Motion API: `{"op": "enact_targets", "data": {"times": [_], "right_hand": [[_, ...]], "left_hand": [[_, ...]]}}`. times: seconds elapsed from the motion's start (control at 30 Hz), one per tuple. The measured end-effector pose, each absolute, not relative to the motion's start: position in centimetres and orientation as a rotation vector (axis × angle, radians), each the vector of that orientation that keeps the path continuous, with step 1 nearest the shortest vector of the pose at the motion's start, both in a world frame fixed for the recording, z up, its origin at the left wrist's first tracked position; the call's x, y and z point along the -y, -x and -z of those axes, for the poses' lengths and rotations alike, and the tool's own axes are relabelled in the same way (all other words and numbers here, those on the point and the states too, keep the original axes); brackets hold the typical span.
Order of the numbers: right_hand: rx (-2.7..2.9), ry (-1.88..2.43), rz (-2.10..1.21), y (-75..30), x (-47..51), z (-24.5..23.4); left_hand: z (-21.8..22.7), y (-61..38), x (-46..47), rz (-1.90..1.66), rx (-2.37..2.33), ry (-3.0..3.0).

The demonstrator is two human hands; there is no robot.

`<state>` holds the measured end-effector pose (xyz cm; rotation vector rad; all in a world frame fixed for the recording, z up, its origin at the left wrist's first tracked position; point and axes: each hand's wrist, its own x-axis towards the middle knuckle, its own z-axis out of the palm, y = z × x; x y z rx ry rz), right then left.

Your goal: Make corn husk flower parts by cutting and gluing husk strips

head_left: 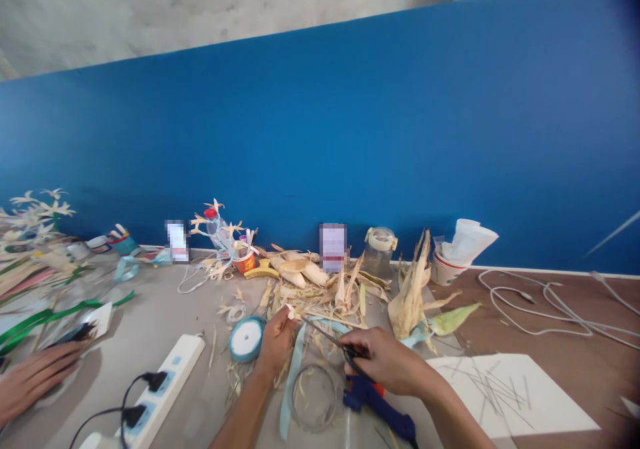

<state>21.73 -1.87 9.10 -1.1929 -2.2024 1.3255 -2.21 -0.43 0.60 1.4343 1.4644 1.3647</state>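
Note:
My left hand (277, 339) is closed, its fingertips pinching a small pale piece of corn husk (291, 312). In my right hand (383, 356) is a pair of dark scissors (327, 334), with the blades pointing left toward that piece. Whether the blades touch it, I cannot tell. A roll of blue ribbon (247, 340) lies just left of my left hand. Below my right hand rests a blue glue gun (383, 412). A coil of thin wire (314, 399) sits between my forearms, with a light blue ribbon strip (293, 376) beside it.
Dried corn husks (320, 296) heap behind my hands. A white power strip (173, 376) lies left; a co-worker's hand (40, 376) is farther left. Thin wire pieces lie on a white sheet (550, 412) at right. A jar (379, 252) and a paper cup (445, 270) stand along the blue partition (320, 136).

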Motion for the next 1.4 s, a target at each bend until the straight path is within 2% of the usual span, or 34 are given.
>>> {"op": "enact_targets", "data": {"times": [0.43,0.87,1.4], "right_hand": [[2.216,1.255,-1.324,-21.9,1.9,-9.2],[2.245,1.165,-1.296,-21.9,2.3,-10.5],[2.387,1.247,-0.938,-20.9,2.9,-10.8]], "left_hand": [[-0.7,2.1,0.6,-1.451,-1.525,-1.394],[0.9,2.3,0.3,-1.386,-1.375,-1.308],[-0.7,1.8,0.6,-1.478,-1.483,-1.331]]}}
